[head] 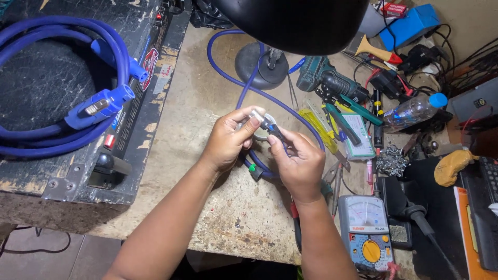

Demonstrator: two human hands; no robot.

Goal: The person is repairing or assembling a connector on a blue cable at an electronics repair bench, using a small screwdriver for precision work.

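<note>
My left hand (228, 139) pinches a small silver metal connector shell (255, 115) between thumb and fingers. My right hand (300, 162) grips the dark plug end (273, 129) of a blue cable (228, 72) and holds it against the shell. The two hands meet above the worn workbench (197, 114). The cable loops away toward the back and also hangs down under my hands, where a small green piece (252, 168) shows on it.
A black equipment case (52, 88) with coiled blue cable and blue connectors (98, 106) sits at left. A lamp head (295, 21) overhangs. At right lie a cordless drill (327, 80), pliers, a plastic bottle (415, 110), an analog multimeter (365, 231) and a soldering iron (420, 220).
</note>
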